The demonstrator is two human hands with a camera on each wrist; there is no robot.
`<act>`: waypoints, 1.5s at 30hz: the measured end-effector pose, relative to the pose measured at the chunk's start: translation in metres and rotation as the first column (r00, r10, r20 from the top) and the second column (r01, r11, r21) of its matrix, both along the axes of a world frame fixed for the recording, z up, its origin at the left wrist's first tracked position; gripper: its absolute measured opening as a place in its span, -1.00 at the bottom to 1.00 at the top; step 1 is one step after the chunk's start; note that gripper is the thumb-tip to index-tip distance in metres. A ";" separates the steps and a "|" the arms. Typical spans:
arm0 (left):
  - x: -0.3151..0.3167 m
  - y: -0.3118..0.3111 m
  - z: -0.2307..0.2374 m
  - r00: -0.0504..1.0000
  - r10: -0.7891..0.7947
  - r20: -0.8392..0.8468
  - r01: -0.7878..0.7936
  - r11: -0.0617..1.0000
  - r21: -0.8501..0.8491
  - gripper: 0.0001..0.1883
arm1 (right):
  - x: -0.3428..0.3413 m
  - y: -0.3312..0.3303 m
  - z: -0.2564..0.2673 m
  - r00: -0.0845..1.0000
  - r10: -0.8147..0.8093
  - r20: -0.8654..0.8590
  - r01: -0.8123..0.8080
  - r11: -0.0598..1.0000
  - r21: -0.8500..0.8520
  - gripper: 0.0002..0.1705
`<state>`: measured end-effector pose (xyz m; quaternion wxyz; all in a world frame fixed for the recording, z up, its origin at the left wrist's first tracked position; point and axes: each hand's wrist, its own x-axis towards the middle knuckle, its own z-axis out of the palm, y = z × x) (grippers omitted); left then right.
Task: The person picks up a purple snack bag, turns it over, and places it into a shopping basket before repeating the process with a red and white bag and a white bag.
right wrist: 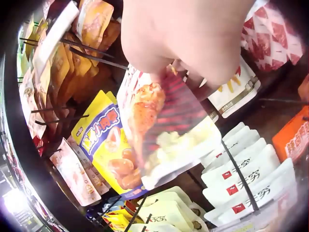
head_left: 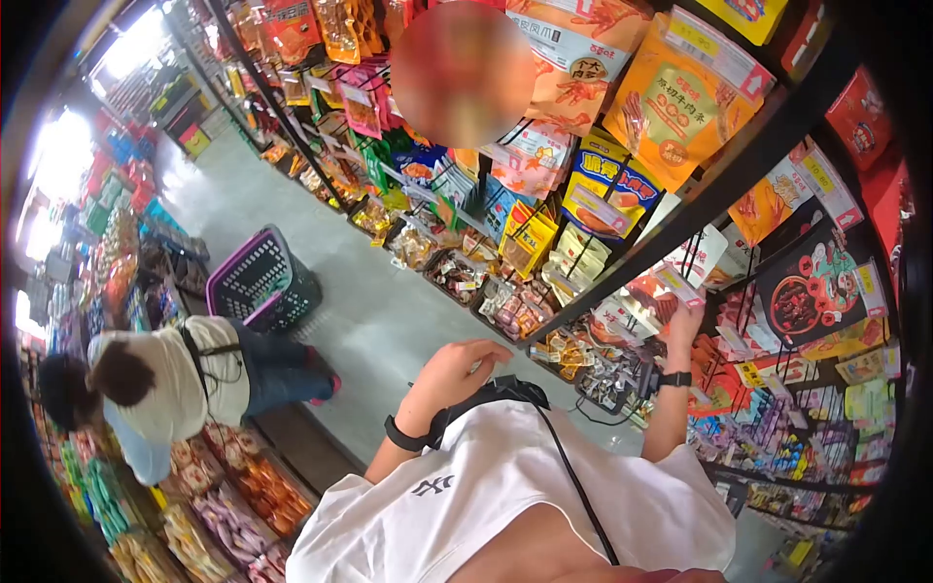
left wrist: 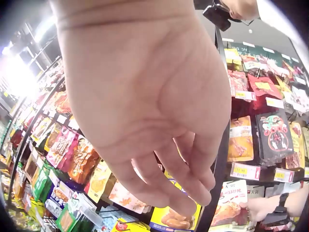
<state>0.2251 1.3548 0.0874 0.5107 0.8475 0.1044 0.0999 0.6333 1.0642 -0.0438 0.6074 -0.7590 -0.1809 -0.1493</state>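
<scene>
My right hand [right wrist: 186, 36] pinches the top of a white and red snack bag [right wrist: 147, 108] with a drumstick picture, its fingers curled behind the upper edge. In the head view that hand [head_left: 682, 330] is at the rack on the right, by the hanging packs. The left hand [head_left: 457, 374] is raised in front of the white shirt, fingers loosely bent and holding nothing. The left wrist view shows its palm [left wrist: 149, 87] before the hanging packs, and the bag [left wrist: 229, 205] at the right hand's fingertips.
A black rack post [head_left: 680, 228] stands between the hands. White packs [right wrist: 246, 179] hang on hooks below the held bag. A person in a pale top [head_left: 185, 379] bends at the left shelves, beside a purple-rimmed basket [head_left: 292, 287] on the aisle floor.
</scene>
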 end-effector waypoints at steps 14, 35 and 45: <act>0.012 0.056 -0.019 0.938 -0.346 -0.017 0.346 0.938 -0.023 -0.76 | -0.177 -0.026 0.066 0.974 -0.064 -0.215 0.077 0.996 0.052 -0.75; -0.031 -0.312 -0.023 0.330 -0.933 -0.141 0.941 0.338 -0.033 -0.54 | -0.538 -0.278 0.094 0.799 -0.111 -0.591 0.339 0.895 0.291 -0.86; -0.065 -0.465 -0.004 0.219 -0.975 0.033 0.975 0.220 0.026 -0.71 | -0.651 -0.336 0.098 0.510 -0.790 -0.340 0.846 0.531 0.034 -0.47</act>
